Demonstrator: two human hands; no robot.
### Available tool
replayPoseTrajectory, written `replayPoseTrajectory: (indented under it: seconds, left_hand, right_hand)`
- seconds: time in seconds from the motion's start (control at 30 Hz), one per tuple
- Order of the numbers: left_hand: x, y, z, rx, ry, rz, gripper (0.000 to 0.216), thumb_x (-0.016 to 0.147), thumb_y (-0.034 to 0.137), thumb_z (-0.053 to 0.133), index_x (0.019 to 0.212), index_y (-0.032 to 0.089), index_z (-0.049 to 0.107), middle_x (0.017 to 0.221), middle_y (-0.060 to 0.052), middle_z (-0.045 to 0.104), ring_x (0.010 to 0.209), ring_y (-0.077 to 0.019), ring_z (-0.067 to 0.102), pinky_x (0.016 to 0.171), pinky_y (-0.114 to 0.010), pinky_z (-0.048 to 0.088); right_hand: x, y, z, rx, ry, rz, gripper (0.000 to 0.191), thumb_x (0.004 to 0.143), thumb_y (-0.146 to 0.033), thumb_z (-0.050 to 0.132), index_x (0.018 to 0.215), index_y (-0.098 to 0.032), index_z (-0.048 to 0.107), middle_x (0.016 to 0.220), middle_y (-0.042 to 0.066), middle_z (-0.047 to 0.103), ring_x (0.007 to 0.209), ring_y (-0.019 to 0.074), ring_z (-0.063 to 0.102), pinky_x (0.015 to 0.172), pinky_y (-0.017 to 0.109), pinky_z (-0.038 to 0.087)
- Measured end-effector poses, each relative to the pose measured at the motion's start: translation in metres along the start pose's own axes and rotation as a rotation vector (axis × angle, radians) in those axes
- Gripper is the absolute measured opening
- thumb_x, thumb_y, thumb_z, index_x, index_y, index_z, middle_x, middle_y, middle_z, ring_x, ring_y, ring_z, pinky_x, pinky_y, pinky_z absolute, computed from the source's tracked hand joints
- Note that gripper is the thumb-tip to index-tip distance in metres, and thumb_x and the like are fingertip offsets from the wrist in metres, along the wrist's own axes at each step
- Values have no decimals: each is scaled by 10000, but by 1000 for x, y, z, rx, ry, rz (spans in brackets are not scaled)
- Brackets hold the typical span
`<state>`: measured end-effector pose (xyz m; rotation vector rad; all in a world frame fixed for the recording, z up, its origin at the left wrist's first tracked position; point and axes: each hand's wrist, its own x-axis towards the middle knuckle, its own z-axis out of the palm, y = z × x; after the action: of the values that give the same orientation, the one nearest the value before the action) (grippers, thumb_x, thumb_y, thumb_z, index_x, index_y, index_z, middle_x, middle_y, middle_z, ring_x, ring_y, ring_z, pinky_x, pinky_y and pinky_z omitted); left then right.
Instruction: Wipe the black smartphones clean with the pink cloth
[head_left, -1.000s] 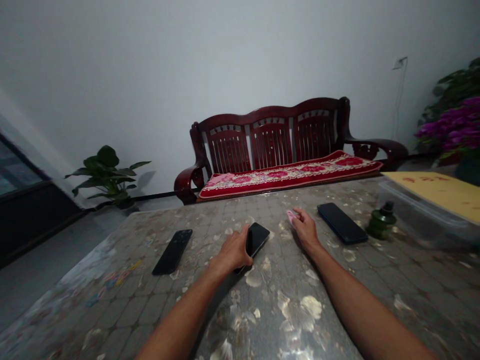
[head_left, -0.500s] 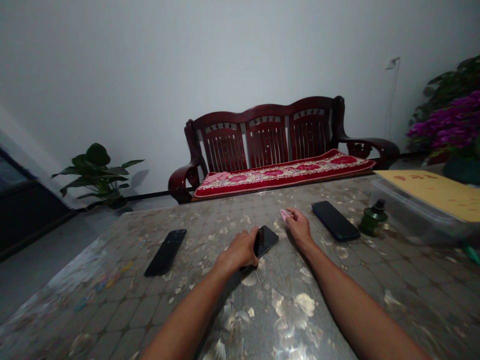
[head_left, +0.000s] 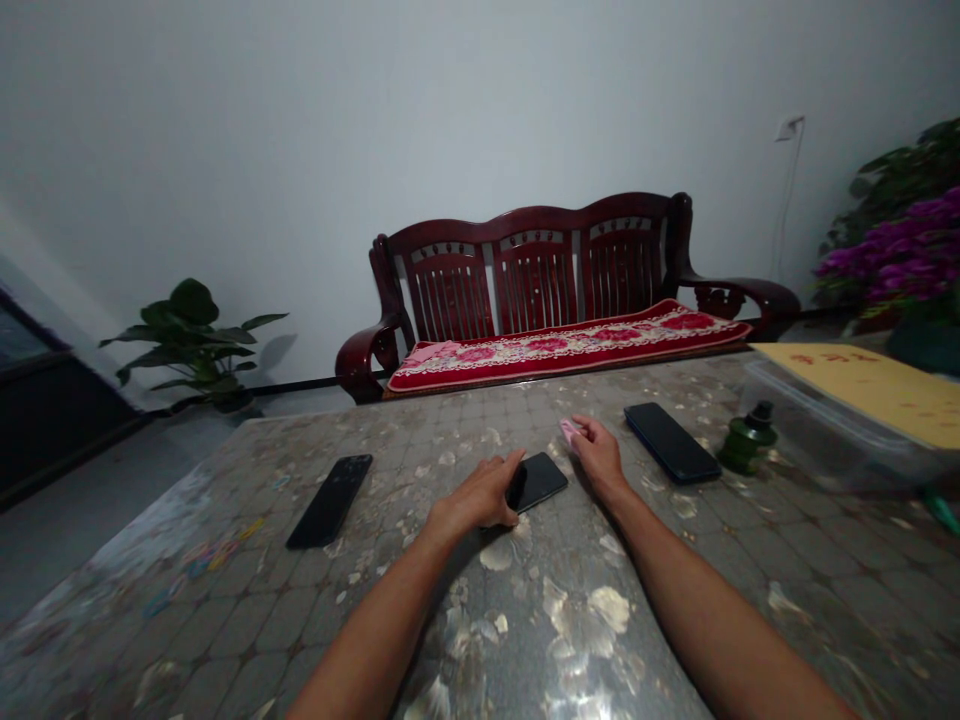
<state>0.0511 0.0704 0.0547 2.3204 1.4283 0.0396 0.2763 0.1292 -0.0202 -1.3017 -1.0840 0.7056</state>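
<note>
From my station I see the left hand (head_left: 480, 492) down on the counter (head_left: 570, 610), its fingers (head_left: 504, 468) clamped around the near end of the middle phone (head_left: 541, 480). That phone lies flat and dark near the centre of the counter, its free end pointing toward 2 o'clock from the hand. The right hand (head_left: 598, 456) rests just beside the phone, at about 2 o'clock from it, with its fingers pinched together on a small pink piece (head_left: 568, 430); I cannot tell what the piece is.

A left phone (head_left: 330, 486) lies well apart at 9 o'clock from the left hand, and a right phone (head_left: 671, 442) lies near the right hand at 3 o'clock. Past it stands a green bottle (head_left: 745, 440), next to a clear box (head_left: 832, 440) with a yellow lid. At 12 o'clock beyond the counter stands a dark wooden bench (head_left: 555, 290).
</note>
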Motion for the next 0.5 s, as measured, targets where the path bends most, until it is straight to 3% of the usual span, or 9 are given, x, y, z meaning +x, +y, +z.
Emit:
replayPoseTrajectory:
  seconds: [0.3, 0.5]
  left_hand:
    - [-4, -17, -1, -76, 24, 136, 1112, 606, 217, 804, 1577, 240, 263, 1502, -114, 489, 1354, -319, 465, 1127, -379, 367]
    - [-8, -17, -1, -107, 32, 133, 1077, 633, 213, 786, 1576, 243, 268, 1553, -115, 435, 1391, -319, 431, 1154, -403, 339]
  right_hand:
    - [0, 1, -1, -21, -20, -5, 533, 689, -411, 596, 1126, -126, 704, 750, 5, 647, 690, 182, 579, 670, 291, 457]
    - [1, 5, -1, -25, -19, -18, 520, 703, -430, 607, 1119, -135, 709, 770, 14, 667, 706, 184, 582, 671, 288, 460]
